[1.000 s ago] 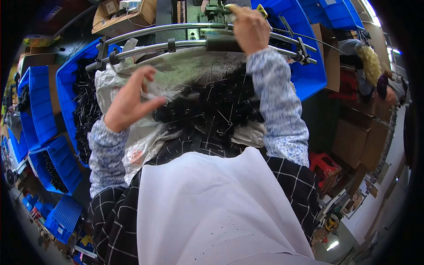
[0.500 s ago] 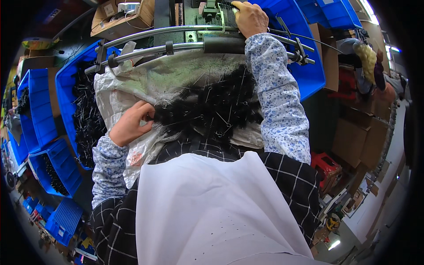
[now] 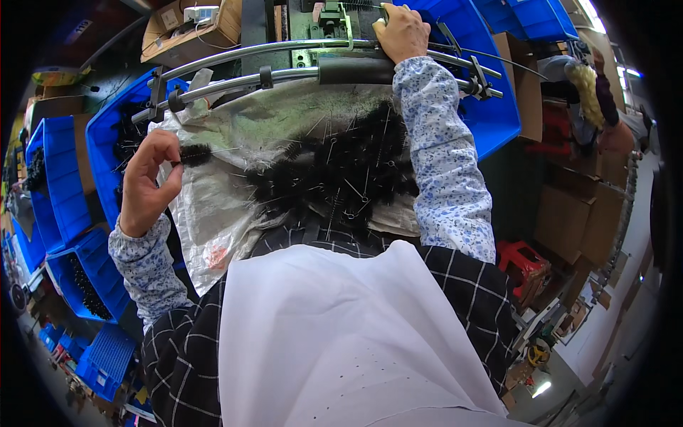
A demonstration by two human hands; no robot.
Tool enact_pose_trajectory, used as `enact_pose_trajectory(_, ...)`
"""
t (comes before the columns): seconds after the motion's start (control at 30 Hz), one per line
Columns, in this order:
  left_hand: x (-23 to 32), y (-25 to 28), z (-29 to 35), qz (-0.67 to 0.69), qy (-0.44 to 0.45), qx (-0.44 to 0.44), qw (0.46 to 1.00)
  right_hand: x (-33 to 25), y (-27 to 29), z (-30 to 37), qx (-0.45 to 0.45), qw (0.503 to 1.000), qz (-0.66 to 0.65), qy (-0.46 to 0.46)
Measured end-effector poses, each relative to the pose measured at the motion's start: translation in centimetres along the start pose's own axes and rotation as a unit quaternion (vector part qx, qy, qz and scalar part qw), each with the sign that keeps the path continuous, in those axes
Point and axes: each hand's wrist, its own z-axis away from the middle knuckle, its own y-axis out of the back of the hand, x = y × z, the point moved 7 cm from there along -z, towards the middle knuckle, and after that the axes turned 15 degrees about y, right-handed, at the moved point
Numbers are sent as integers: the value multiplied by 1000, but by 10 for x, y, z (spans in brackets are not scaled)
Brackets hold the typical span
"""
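Covering the lap, a white apron [image 3: 341, 334] lies nearest, with dark checked clothing [image 3: 462, 285] on both sides of it. Just beyond it, a pale plastic sack [image 3: 213, 199] is spread out, bearing a heap of black brushes [image 3: 341, 160] with thin wire stems, some ending in small loops. The left hand [image 3: 149, 178] is over the sack's left edge, thumb and fingers pinching one brush [image 3: 196, 154]; its bristles sit beside the fingertips and its wire points right, toward the heap. A blue tub [image 3: 101, 142] stands beyond that hand.

Past the sack run two silver rails [image 3: 292, 74], one partly wrapped in a black tube [image 3: 356, 70]. The right hand [image 3: 403, 34] reaches over them, fingers curled, next to a bristly black piece [image 3: 361, 5] at a metal machine [image 3: 302, 57]; whether it grips anything, I cannot tell. Another blue tub [image 3: 501, 117] is under and beside the right forearm.

Farther off are a wooden box [image 3: 181, 43] on the left, and cardboard boxes [image 3: 562, 213] and another person [image 3: 606, 96] on the right.
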Motion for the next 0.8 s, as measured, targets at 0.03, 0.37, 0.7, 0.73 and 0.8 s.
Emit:
enact_pose_trajectory(0.03, -1, -3, -2, -3, -3, -6, 1000, -5, 3, -3, -11, 1000, -9, -14)
enact_pose_trajectory(0.37, 7, -17, -10, -13, -12, -22, 1000, -65, -17, -21, -24, 999, -3, 23)
enact_pose_trajectory(0.7, 7, -6, -10, 26, -39, 31, 998, -8, 2, -4, -5, 1000, 12, 21)
enact_pose_trajectory(0.73, 7, -7, -11, 44, -41, 31, 998, -3, 2, -4, -17, 1000, 13, 17)
enact_pose_trajectory(0.8, 9, -12, -14, 78, -42, 33, 995, 9, -1, -9, -67, 998, -1, 18)
